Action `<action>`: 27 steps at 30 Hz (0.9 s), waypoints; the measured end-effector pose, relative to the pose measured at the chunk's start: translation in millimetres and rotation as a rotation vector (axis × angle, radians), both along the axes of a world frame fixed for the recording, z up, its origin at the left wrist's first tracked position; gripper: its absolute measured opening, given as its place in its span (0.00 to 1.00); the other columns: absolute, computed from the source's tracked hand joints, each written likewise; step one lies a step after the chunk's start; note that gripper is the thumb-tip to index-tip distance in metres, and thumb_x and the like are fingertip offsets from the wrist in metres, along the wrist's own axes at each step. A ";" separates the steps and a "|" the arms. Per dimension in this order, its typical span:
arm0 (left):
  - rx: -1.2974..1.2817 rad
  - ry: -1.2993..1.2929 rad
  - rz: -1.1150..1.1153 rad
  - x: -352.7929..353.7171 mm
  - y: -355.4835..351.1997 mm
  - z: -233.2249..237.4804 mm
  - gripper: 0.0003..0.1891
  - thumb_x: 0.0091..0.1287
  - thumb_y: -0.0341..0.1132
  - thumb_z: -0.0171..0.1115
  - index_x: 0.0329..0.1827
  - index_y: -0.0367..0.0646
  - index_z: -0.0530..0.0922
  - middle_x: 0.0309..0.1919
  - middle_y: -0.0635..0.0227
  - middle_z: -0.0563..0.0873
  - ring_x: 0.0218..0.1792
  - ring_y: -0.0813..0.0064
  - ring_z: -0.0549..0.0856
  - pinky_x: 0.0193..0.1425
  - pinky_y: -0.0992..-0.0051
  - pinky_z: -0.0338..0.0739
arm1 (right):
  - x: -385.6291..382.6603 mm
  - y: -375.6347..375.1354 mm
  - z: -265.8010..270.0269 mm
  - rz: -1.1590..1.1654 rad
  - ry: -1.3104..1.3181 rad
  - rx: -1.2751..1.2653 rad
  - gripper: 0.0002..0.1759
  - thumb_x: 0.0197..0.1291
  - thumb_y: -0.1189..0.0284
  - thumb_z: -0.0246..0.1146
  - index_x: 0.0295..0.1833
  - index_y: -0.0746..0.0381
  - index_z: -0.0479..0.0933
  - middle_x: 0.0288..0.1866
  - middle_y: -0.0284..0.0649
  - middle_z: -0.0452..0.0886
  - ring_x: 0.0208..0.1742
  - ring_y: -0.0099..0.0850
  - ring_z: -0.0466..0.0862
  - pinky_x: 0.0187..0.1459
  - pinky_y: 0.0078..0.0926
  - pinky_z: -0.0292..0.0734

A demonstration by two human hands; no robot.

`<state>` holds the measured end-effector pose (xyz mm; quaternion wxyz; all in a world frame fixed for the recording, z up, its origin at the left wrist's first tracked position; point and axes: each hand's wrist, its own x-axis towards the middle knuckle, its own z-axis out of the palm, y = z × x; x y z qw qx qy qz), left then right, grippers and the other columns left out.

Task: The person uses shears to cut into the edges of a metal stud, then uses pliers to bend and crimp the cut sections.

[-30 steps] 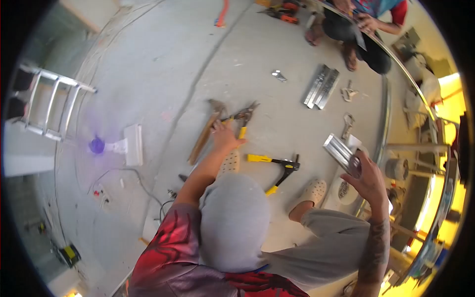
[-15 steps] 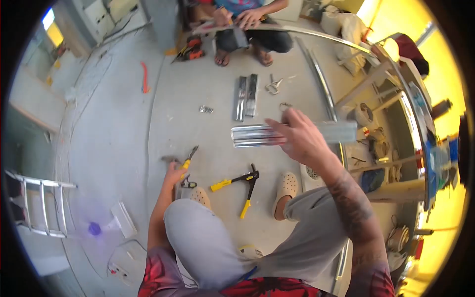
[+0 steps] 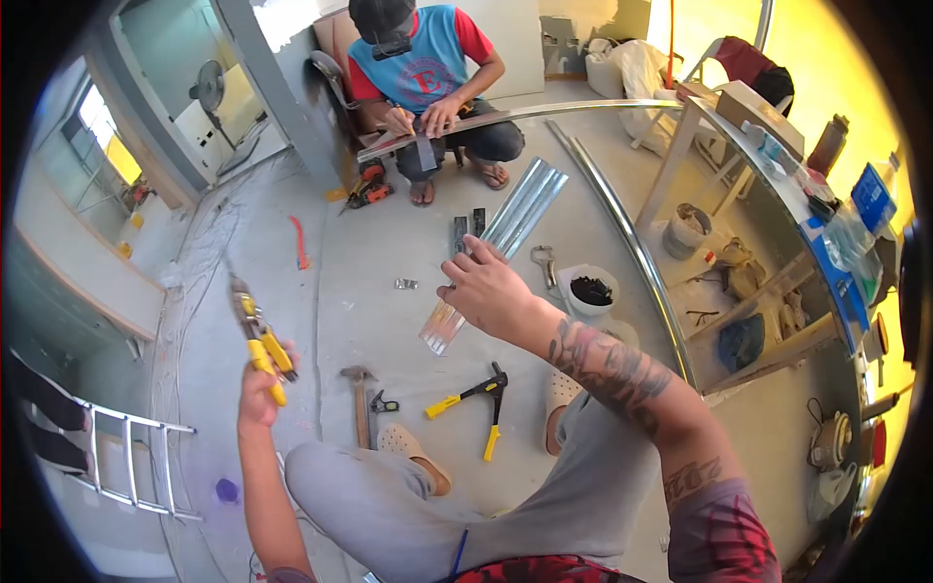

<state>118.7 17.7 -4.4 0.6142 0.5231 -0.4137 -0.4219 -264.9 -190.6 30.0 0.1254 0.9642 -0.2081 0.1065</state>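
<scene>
At left of centre, the left hand [image 3: 257,396] is closed round yellow-handled metal snips [image 3: 255,335]; mid-frame, the right hand [image 3: 491,299], fingers half-curled, grips a silver ribbed metal strip [image 3: 527,204] slanting beneath it. Top centre, a blue-and-red-shirted person [image 3: 424,78] crouches.

Pale grey floor [image 3: 262,340] is shown throughout the middle. At upper left, a doorway is framed by a grey pillar [image 3: 284,83], with 1 standing fan [image 3: 210,85] beyond. The right edge is lit yellow, beside a long table [image 3: 777,180].
</scene>
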 end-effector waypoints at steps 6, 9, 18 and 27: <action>-0.324 -0.093 0.119 -62.1 7.1 76.8 0.38 0.52 0.35 0.55 0.73 0.38 0.67 0.52 0.51 0.81 0.48 0.59 0.83 0.59 0.61 0.76 | 11.5 10.8 -6.8 0.096 -0.145 -0.045 0.14 0.62 0.69 0.61 0.52 0.52 0.86 0.47 0.36 0.75 0.61 0.36 0.76 0.82 0.51 0.54; -0.453 -0.070 0.136 -121.4 3.0 55.3 0.37 0.52 0.35 0.56 0.70 0.37 0.68 0.50 0.51 0.81 0.48 0.60 0.82 0.58 0.61 0.76 | 19.2 13.7 2.9 0.091 -0.169 -0.074 0.14 0.61 0.69 0.60 0.51 0.54 0.85 0.50 0.36 0.76 0.63 0.36 0.75 0.83 0.50 0.52; -0.286 0.044 0.093 -151.4 5.6 2.2 0.31 0.54 0.25 0.55 0.67 0.34 0.69 0.46 0.56 0.81 0.47 0.66 0.82 0.58 0.63 0.76 | 20.2 21.4 8.3 0.145 -0.343 -0.212 0.18 0.56 0.68 0.63 0.53 0.57 0.82 0.50 0.39 0.76 0.64 0.38 0.74 0.76 0.45 0.61; -0.088 -0.438 0.045 -181.2 0.2 -73.0 0.36 0.54 0.24 0.58 0.72 0.36 0.68 0.54 0.58 0.80 0.57 0.62 0.80 0.67 0.64 0.72 | -14.4 -8.0 47.9 0.003 -0.438 0.343 0.29 0.65 0.61 0.69 0.69 0.57 0.74 0.49 0.47 0.76 0.52 0.48 0.78 0.57 0.45 0.73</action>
